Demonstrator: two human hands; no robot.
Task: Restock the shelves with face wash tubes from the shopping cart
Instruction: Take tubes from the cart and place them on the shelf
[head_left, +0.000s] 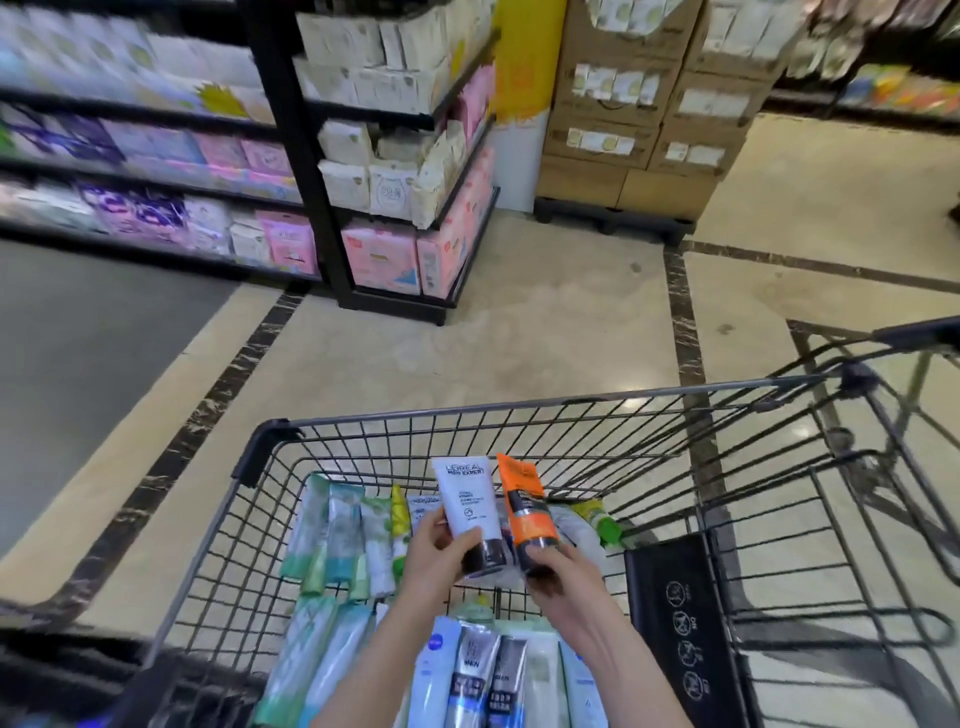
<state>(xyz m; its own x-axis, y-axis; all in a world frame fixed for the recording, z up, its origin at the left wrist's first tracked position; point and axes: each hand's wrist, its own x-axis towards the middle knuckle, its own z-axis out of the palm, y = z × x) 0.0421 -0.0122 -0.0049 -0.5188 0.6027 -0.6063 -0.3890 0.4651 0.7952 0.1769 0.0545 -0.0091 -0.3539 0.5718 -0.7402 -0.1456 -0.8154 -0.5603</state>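
— Two tubes are up in the hands, right?

— Yes. The left hand (434, 556) grips a white tube (466, 506) low down, near its dark cap, thumb across the front. The right hand (558, 577) holds an orange tube (524, 512) by its dark cap end. Both stand cap-down, almost upright, side by side and nearly touching, above the middle of the shopping cart (519, 410).

— And the remaining stock?

— It lies flat in the cart's basket. A row of green and teal tubes (337, 535) sits toward the cart's left wall, below and left of the left hand. More pale green ones (317, 660) lie along the near left corner. Blue and silver tubes (467, 675) lie at the near edge, between the two forearms. A green-capped tube (602, 522) rests toward the right, just beyond the right hand.

— Where are the shelves?

— The shelves (395, 171) stand well apart from the cart, across the floor (545, 332), beside stacked cardboard boxes (639, 104).
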